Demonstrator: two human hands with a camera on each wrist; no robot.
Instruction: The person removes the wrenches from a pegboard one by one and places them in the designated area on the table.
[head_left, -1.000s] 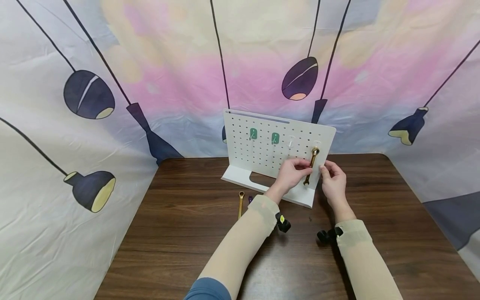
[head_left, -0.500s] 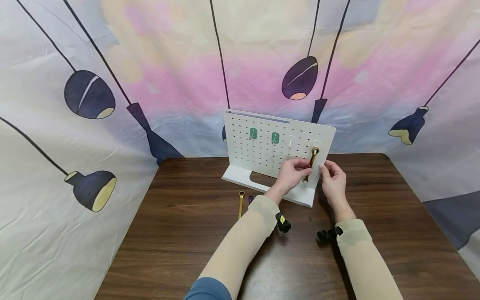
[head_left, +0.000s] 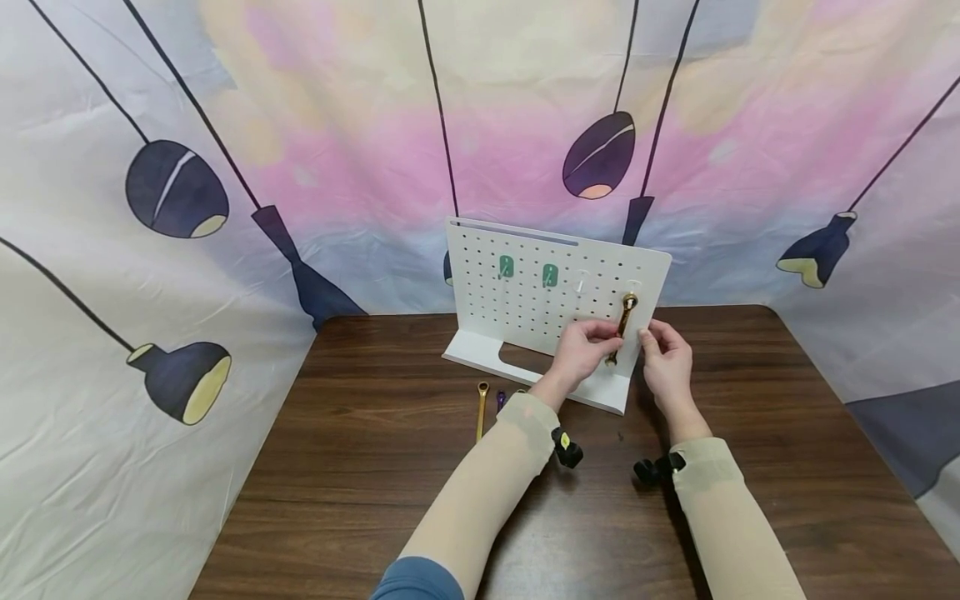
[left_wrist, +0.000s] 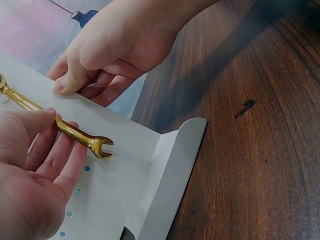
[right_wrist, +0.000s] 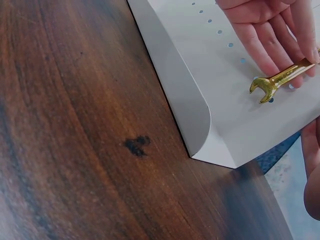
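A gold combination wrench (head_left: 628, 303) stands nearly upright in front of the white pegboard (head_left: 652, 283), its ring end at a clear hook near the right edge. My left hand (head_left: 581, 352) pinches the shaft between thumb and fingers. In the left wrist view, the wrench's open-jaw end (left_wrist: 101, 146) points away from the fingers, close over the board's face. My right hand (head_left: 667, 367) grips the board's right side edge, thumb in front; in the right wrist view only part of that hand (right_wrist: 312, 187) shows at the border.
Two green hooks (head_left: 507, 267) and a clear hook (head_left: 581, 282) sit higher on the pegboard. Another gold wrench (head_left: 482, 412) and a purple tool (head_left: 501, 400) lie on the wooden table (head_left: 337, 467), partly hidden by the left forearm. A printed cloth hangs behind.
The wrench's lower end has shifted up very slightly. Both hands keep their holds and places.
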